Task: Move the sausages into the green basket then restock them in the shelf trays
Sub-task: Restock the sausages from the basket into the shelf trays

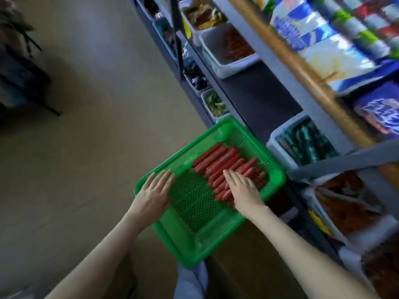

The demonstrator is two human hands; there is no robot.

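Item: red, slender plastic-wrapped sausages (218,162), a loose pile lying side by side in the far half of a green perforated plastic basket (194,253). They lie directly under and just beyond the right fingertips.

Right hand (241,190): palm down, fingers straight and together, resting flat on the pile and grasping nothing.

Left hand (153,190): palm down, fingers extended and laid over the basket's left rim, not curled round it. Bare mesh floor lies between the two hands.

Beyond the right hand: grey metal shelf frame (269,59). A white rectangular plastic tray of dark green packets (278,147) sits just past the basket's far right corner. Farther along is a white rectangular tray of reddish sticks (216,55), blurred.

Left of the left hand: beige floor (86,126).
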